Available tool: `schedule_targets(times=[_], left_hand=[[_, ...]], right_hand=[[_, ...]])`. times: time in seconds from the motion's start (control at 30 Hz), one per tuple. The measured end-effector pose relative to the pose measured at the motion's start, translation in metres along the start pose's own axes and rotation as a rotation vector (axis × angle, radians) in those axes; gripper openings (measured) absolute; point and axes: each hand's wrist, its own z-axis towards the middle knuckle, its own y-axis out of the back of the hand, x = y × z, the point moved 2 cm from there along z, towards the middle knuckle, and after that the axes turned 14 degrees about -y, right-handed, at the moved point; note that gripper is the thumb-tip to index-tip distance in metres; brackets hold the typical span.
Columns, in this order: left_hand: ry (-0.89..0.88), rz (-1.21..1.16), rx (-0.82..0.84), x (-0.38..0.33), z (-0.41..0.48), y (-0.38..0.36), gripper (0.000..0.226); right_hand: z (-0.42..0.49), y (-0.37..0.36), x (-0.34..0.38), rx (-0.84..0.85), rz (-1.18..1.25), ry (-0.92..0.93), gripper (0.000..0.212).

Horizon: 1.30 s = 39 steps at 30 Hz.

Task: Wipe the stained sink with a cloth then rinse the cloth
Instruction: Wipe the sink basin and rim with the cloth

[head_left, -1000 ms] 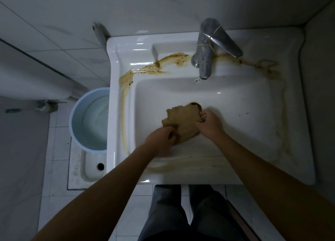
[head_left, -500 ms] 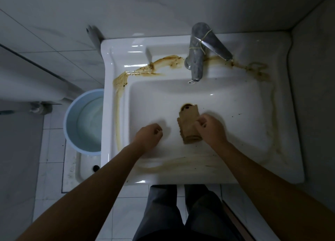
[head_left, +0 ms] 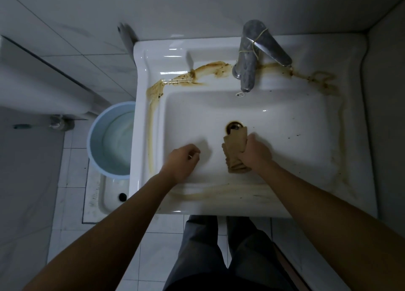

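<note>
A white sink (head_left: 306, 119) carries brown stains (head_left: 208, 68) along its back ledge, down its left rim and across its front rim. A brown folded cloth (head_left: 233, 150) hangs over the basin just below the drain (head_left: 235, 126). My right hand (head_left: 254, 152) grips the cloth from its right side. My left hand (head_left: 183, 160) hovers over the basin to the left of the cloth, fingers curled with nothing in them. The metal tap (head_left: 249, 56) stands at the back with no water running.
A light blue bucket (head_left: 109, 139) with water stands on the floor left of the sink. A floor drain pan (head_left: 105, 201) lies below it. Tiled walls close in behind and on the right. My legs (head_left: 219, 253) stand under the front rim.
My left hand let go of the cloth and moved left. The cloth went from a spread bundle in both hands to a folded strip held by my right hand alone.
</note>
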Motion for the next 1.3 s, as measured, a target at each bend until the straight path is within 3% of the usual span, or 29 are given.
schedule_targets(times=[0.1,0.17,0.33,0.43,0.5,0.57,0.63,0.77,0.9,1.03,1.3], left_hand=[[-0.007,-0.046,-0.122,-0.004,-0.013,0.019,0.019],[-0.017,-0.057,-0.179,-0.007,-0.025,0.033,0.020],[-0.031,0.064,-0.294,-0.013,-0.069,0.067,0.025],[-0.021,0.056,-0.391,-0.005,-0.101,0.077,0.028],[0.014,0.069,-0.431,0.001,-0.124,0.075,0.032],[0.024,0.149,-0.447,0.007,-0.145,0.068,0.036],[0.029,0.250,-0.437,0.014,-0.161,0.058,0.040],[0.078,0.291,-0.411,0.030,-0.178,0.031,0.044],[0.043,0.301,-0.433,0.038,-0.183,0.016,0.049],[0.016,0.296,-0.454,0.043,-0.186,0.012,0.055],[0.060,0.289,-0.490,0.047,-0.197,0.008,0.056]], right_hand=[[-0.013,0.018,-0.009,-0.014,0.101,0.050,0.033],[-0.029,0.033,-0.012,-0.014,0.211,0.098,0.024],[-0.094,0.068,-0.014,-0.131,0.317,0.345,0.032],[-0.129,0.066,-0.017,-0.277,0.205,0.538,0.035],[-0.143,0.049,-0.021,-0.199,0.064,0.617,0.036],[-0.153,0.026,-0.026,-0.046,-0.065,0.663,0.040],[-0.160,0.009,-0.029,0.002,-0.130,0.710,0.043],[-0.162,0.011,-0.026,-0.080,-0.156,0.732,0.040],[-0.155,0.013,-0.028,-0.136,-0.249,0.690,0.051],[-0.164,-0.009,-0.021,-0.166,-0.359,0.795,0.057],[-0.194,-0.071,0.080,-0.201,-0.382,0.960,0.051]])
